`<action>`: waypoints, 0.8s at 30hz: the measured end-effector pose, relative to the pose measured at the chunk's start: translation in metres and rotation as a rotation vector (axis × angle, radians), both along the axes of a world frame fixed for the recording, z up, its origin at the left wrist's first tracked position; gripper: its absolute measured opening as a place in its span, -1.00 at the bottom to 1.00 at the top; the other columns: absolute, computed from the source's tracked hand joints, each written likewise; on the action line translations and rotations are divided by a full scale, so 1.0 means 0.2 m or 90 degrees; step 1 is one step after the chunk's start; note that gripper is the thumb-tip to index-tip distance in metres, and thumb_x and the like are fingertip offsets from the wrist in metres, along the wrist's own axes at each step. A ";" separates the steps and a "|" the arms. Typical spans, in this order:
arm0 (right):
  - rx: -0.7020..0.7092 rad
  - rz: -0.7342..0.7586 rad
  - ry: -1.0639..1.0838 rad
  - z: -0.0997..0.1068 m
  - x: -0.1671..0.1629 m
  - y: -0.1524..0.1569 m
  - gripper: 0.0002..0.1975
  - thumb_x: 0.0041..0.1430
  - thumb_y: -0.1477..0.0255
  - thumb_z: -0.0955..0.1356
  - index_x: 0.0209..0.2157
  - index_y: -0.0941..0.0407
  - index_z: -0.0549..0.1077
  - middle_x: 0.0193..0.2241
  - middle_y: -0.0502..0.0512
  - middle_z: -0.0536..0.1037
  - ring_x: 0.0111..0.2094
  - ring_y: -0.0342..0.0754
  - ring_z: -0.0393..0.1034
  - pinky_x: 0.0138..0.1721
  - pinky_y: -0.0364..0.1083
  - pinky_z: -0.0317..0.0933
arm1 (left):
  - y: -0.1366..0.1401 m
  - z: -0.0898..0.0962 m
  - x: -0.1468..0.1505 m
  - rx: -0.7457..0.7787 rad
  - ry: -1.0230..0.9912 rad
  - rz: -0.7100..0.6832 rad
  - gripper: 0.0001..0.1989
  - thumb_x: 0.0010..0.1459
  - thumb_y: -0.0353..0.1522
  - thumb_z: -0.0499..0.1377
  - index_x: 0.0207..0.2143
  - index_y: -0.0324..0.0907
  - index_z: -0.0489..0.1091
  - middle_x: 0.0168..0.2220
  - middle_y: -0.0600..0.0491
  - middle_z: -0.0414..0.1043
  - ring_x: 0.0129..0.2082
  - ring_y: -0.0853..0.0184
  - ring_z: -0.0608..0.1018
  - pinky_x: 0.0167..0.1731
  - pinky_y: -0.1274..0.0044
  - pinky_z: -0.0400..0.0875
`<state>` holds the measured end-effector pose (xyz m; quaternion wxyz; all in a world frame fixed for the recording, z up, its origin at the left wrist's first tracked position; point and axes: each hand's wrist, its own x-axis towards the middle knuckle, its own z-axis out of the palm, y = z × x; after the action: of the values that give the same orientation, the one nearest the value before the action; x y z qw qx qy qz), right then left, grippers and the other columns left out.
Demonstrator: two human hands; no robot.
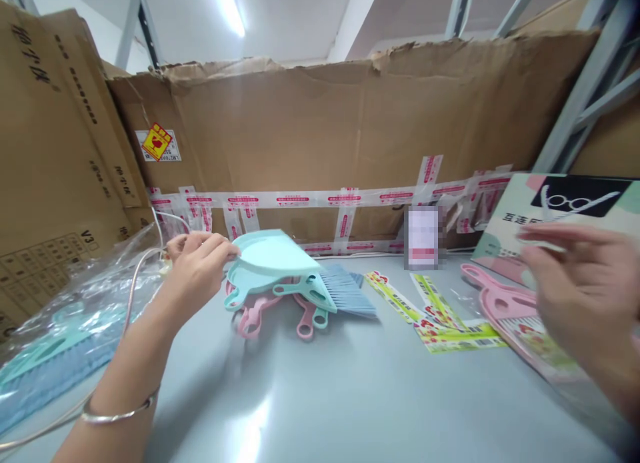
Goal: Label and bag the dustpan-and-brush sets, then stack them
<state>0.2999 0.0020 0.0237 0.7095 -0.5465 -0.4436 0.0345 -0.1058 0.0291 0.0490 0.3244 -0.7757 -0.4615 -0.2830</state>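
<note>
left hand [200, 263] pinches a mint dustpan [273, 256] off the pile, next needing a clean lift, while the blurred right hand [583, 296] hovers spread, holding nothing.

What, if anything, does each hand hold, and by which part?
The left hand pinches the mint dustpan by its left rim. The right hand is blurred; no hold can be told.

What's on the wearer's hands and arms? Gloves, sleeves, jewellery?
Both hands are bare, no gloves. The left hand has a bare forearm with a thin silver bangle at the wrist and no sleeve in view. The right hand is blurred; no ring, watch or sleeve can be made out.
</note>
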 end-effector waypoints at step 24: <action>-0.134 0.597 0.220 -0.22 -0.52 0.09 -0.63 0.05 0.07 0.26 -0.17 -0.01 0.29 -0.45 -0.04 0.49 -0.45 -0.09 0.38 -0.43 -0.10 0.27 | -0.14 -0.17 0.41 -0.559 -0.848 -0.282 -0.56 -0.03 -0.18 0.20 -0.08 -0.14 0.35 -0.33 0.03 0.48 -0.40 0.28 0.52 -0.45 0.52 0.43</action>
<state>0.1950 0.0198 -0.0198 0.6217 -0.3432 -0.5118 0.4835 -0.0239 0.0006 0.0141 -0.4129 -0.5749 -0.4619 -0.5345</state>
